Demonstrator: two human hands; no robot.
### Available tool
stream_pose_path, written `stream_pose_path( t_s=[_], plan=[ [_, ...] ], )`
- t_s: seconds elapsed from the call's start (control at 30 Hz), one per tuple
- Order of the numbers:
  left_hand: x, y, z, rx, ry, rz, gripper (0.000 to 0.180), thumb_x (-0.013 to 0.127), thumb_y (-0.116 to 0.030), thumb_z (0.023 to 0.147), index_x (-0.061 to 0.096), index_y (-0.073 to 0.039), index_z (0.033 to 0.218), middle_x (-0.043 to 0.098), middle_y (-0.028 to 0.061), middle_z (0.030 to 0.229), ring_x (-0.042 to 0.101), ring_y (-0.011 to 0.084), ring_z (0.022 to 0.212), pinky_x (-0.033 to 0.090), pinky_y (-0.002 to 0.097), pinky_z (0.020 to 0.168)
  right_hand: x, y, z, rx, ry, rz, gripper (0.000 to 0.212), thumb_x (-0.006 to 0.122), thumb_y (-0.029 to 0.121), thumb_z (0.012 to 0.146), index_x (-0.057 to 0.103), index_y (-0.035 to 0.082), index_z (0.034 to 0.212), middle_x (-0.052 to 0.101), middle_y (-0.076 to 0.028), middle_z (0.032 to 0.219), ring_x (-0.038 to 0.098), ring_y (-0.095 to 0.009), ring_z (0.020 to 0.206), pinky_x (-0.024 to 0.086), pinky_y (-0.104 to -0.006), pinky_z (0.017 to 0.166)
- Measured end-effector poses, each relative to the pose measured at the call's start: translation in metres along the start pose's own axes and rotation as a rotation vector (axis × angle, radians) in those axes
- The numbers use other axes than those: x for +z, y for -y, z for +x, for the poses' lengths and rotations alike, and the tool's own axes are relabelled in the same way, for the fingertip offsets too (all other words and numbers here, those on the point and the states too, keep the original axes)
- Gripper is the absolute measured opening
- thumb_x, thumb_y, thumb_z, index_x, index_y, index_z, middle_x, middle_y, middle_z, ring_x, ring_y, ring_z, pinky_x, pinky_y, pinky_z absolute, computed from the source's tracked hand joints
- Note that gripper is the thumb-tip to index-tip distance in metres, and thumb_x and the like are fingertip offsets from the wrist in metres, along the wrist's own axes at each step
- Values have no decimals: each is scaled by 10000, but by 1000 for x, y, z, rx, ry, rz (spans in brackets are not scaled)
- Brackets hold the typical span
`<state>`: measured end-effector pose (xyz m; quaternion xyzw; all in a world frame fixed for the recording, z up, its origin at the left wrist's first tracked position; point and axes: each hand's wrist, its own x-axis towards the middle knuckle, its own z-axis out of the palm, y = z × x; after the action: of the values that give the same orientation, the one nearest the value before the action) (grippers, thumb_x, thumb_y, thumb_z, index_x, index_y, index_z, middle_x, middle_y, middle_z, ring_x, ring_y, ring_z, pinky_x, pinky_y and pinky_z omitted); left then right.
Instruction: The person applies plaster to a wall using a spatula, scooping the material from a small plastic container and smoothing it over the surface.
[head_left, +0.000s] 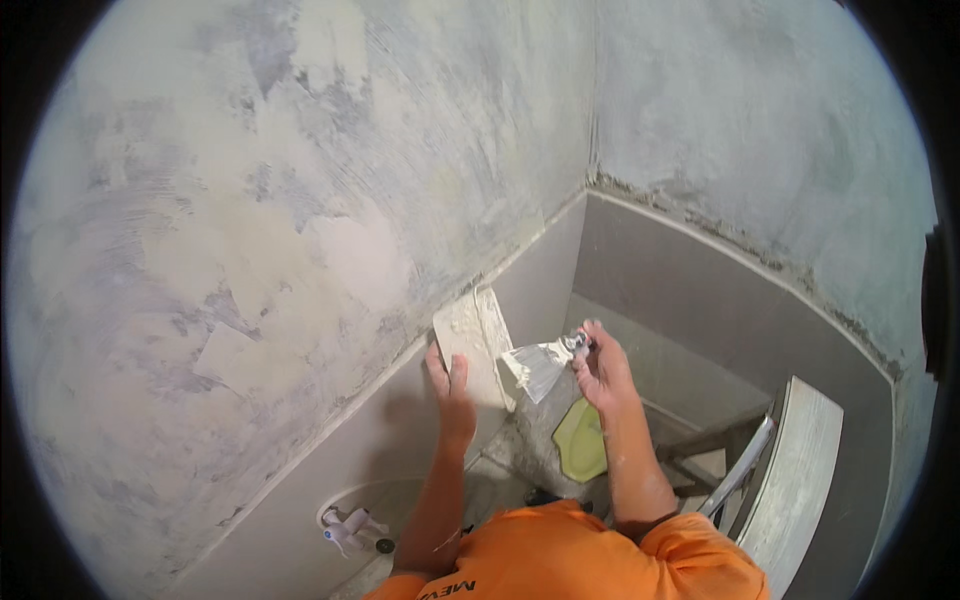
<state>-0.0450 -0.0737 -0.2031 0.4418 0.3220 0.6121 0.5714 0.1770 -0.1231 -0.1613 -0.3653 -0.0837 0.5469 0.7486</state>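
Observation:
My left hand [452,392] is closed around a wide putty knife [468,345], whose broad blade is smeared with pale filler. Its handle is hidden from me. In my right hand [607,372] is a smaller putty knife [543,368], gripped by its dark handle, with white filler along the blade's edge. That edge is close to or touching the right side of the wide blade; I cannot tell which. Both tools are held in front of the lower grey wall panel, just under the patchy plastered wall [300,215].
Grey panels line the lower walls, with a rough ledge [735,238] along the right one. A wooden-topped stand [800,475] is close on my right. Below are a yellow-green object [580,443] on the floor and a white pipe fitting [350,527] at lower left.

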Motion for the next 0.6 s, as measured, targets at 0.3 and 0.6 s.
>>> stream_pose_path(
  t_s=[0.3,0.6],
  plan=[
    [26,-108,13,158,176,-332,675,437,-306,1081,109,8,1580,320,128,1567,330,205,1423,232,328,1186,44,40,-12,224,478,528,234,553,59,922,603,-112,1074,650,-199,1141,637,-319,1099,627,-265,819],
    [66,-293,41,550,198,-189,711,464,-383,1068,146,22,1558,348,142,1539,345,206,1399,230,321,1184,237,74,-49,419,1229,866,439,473,155,1034,412,-144,1349,463,-298,1414,617,-334,1167,617,-306,820]
  ],
)
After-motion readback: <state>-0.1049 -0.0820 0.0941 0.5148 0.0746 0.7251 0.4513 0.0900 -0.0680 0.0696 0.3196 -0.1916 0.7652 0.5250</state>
